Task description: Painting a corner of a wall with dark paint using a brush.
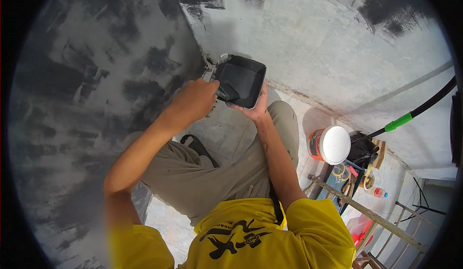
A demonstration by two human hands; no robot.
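Observation:
At the upper middle, my right hand holds a square tray from below and along its near right side. Dark grey, wet-looking coating covers the tray's inside and smears its rim. My left hand is closed on a hand tool, whose dark-coated end rests inside the tray's near left corner. The fingers hide most of this tool, so its exact kind is unclear. Dark patches cover the grey wall on the left. The pale wall ahead bears dark strokes along the top of the view.
My bent legs and a sandal are below. To the right stand a white-lidded bucket, a black plastic bag, a blue tray with tools, a plastic bottle and a metal frame. A black pole with a green collar slants above.

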